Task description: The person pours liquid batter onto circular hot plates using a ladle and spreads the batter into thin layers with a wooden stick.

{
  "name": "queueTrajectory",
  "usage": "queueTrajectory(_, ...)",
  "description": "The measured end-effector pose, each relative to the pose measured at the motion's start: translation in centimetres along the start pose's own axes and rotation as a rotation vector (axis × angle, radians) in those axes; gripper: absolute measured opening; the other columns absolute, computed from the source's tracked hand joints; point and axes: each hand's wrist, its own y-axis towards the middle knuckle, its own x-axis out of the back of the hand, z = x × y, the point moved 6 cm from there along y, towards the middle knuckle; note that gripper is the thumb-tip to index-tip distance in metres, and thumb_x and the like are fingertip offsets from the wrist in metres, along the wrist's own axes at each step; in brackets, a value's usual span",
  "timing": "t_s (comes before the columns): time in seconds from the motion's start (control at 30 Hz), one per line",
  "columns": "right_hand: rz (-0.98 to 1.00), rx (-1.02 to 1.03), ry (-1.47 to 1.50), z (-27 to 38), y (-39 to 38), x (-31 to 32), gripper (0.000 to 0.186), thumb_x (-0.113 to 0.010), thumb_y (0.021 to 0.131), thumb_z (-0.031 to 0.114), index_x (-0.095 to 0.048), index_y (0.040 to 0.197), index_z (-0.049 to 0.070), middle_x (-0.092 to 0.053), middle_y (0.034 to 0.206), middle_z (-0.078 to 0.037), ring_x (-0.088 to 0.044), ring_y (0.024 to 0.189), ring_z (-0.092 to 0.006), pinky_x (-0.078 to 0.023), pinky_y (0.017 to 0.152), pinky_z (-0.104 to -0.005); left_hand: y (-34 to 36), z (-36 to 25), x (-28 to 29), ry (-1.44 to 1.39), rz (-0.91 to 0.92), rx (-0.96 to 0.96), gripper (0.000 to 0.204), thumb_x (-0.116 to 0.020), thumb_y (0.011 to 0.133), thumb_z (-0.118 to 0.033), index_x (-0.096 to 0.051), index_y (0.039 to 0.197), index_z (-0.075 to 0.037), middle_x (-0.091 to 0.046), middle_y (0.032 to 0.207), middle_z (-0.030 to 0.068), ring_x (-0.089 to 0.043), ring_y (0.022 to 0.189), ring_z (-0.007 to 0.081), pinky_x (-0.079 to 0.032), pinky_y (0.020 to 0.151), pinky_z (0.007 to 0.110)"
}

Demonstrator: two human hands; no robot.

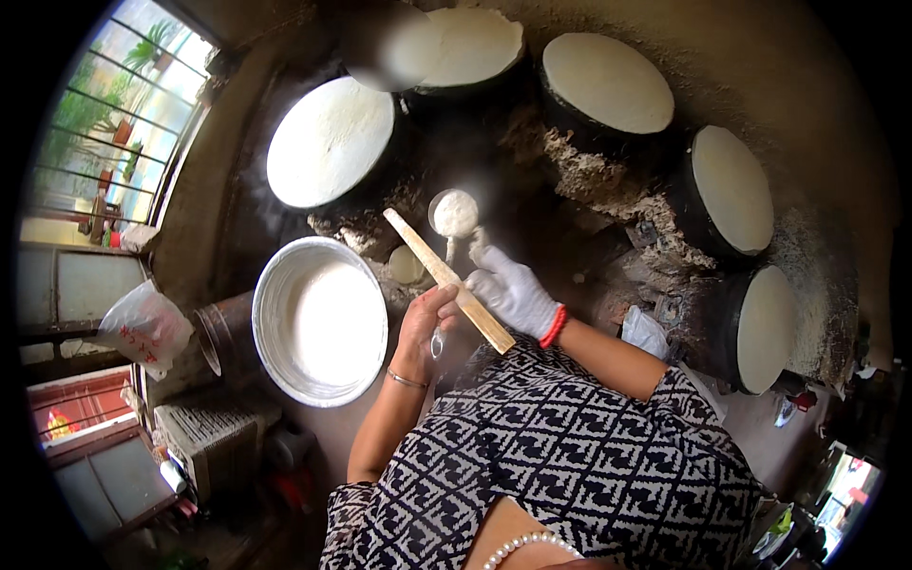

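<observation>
My bare left hand (427, 321) is closed around a flat wooden stick (418, 245), which slants from upper left to lower right. A ladle (454, 215) with white batter in its bowl rises beyond the stick; its handle passes down behind the same hand, and the looped end shows below. Close on the right, my right hand (514, 293) wears a white glove. Its fingers are bent beside the stick, near the ladle's handle. A pale lump shows at the fingertips; what they grip is unclear. Left of my hands stands a large metal pot (269, 285) of white batter.
Dark round stoves with pale, batter-covered tops curve around ahead: one at left (332, 142), others farther back (608, 84) and right (731, 190). Crusted clay (598, 171) lies between them. A plastic bag (147, 328) hangs at left near a barred window (123, 123); haze blurs parts.
</observation>
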Motion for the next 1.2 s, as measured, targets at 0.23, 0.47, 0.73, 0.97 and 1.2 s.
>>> queueTrajectory(0.23, -0.351, -0.096, 0.240, -3.2, 3.7, 9.4, 0.028, -0.056, 0.097, 0.022, -0.052, 0.118, 0.005, -0.059, 0.093, 0.001, -0.057, 0.071, -0.0037, -0.048, 0.056, -0.0194, -3.1, -8.1, -12.1, 0.161, 0.234, -0.220, 0.031, -0.058, 0.091, -0.011, -0.055, 0.118, 0.005, -0.066, 0.088, 0.0084, -0.040, 0.045, 0.0018, -0.033, 0.036, 0.015)
queueTrajectory(0.47, -0.490, 0.163, -0.548, -7.8, 17.3, 20.0, 0.050, -0.065, 0.085, 0.010, -0.051, 0.132, 0.002, -0.058, 0.091, -0.013, -0.057, 0.070, -0.0191, -0.050, 0.066, -0.0303, 3.4, -15.2, -12.7, 0.013, 0.102, -0.240, 0.022, -0.051, 0.097, -0.008, -0.053, 0.113, 0.007, -0.057, 0.074, 0.0019, -0.034, 0.045, 0.0012, -0.030, 0.033, 0.017)
queueTrajectory(0.73, -0.742, -0.128, -0.722, -15.1, 46.5, 35.1, 0.078, -0.070, 0.077, 0.022, -0.034, 0.144, 0.009, -0.055, 0.127, -0.023, -0.055, 0.114, -0.0386, -0.048, 0.092, -0.0436, 6.2, -15.7, -13.6, -0.413, 0.062, -0.181, 0.032, -0.051, 0.097, -0.006, -0.044, 0.124, 0.008, -0.057, 0.104, 0.0148, -0.039, 0.050, 0.0017, -0.034, 0.034, 0.016)
queueTrajectory(0.97, -0.667, -0.356, -0.498, -14.5, 52.8, 34.1, 0.072, -0.069, 0.079, 0.026, -0.040, 0.143, 0.011, -0.059, 0.126, -0.021, -0.060, 0.112, -0.0364, -0.048, 0.094, -0.0438, 6.0, -16.1, -13.5, -0.403, -0.059, -0.279, 0.030, -0.052, 0.095, -0.005, -0.045, 0.122, 0.008, -0.058, 0.104, 0.0153, -0.040, 0.050, 0.0013, -0.035, 0.034, 0.015)
queueTrajectory(1.2, -0.591, 0.163, -0.145, -5.7, 48.5, 28.9, 0.047, -0.062, 0.084, 0.014, -0.056, 0.128, 0.003, -0.066, 0.115, -0.015, -0.064, 0.102, -0.0232, -0.049, 0.087, -0.0319, 3.4, -16.1, -12.7, -0.360, -0.088, -0.340, 0.032, -0.053, 0.095, -0.005, -0.046, 0.123, 0.007, -0.058, 0.106, 0.0145, -0.040, 0.049, 0.0009, -0.036, 0.035, 0.015)
